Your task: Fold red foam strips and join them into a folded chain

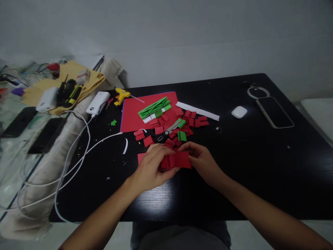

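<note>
A closed white case (239, 112) lay on the counter (249, 152); scissors (167, 132) lay among red pieces (191, 122). Left grip (154, 165) and right grip (202, 158) both held folded red paper (182, 160).

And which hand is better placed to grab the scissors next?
Probably the left hand: it sits nearer the black handles of the scissors, though it is holding folded red paper.

"Which colours lead?"

"Red folded paper (184, 159), green folded strips (154, 108), a white strip (199, 111), a yellow glue gun (121, 96), a black, wood-grained table (260, 159)."

"And bordering the red sheet (131, 111)?"

"A purple edge (121, 119), seemingly, in dim light."
</note>
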`<state>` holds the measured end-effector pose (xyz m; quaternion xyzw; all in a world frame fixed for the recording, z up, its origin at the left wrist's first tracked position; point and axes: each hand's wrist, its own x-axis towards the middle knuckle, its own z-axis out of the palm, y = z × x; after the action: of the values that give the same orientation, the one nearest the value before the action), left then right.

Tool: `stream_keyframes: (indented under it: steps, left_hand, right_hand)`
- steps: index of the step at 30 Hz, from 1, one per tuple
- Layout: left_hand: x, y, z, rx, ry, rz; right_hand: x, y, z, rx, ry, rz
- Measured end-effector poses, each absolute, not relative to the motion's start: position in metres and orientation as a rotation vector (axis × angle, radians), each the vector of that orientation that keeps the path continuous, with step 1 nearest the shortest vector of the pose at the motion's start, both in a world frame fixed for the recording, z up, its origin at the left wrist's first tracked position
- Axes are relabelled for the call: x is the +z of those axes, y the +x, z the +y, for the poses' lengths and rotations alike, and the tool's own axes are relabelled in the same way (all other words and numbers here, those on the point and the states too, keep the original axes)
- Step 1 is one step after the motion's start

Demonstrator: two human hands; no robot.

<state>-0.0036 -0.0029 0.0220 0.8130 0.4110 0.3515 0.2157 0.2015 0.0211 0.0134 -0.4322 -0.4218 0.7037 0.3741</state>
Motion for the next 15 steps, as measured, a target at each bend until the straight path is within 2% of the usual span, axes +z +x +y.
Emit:
stream_keyframes:
  steps: [15]
  left_hand:
    - [0.0194, -0.0024, -0.0020, 0.995, 2.221, 1.120]
  right_hand:
    - [0.0174, 0.2008, 0.0222, 1.810, -1.133, -1.091]
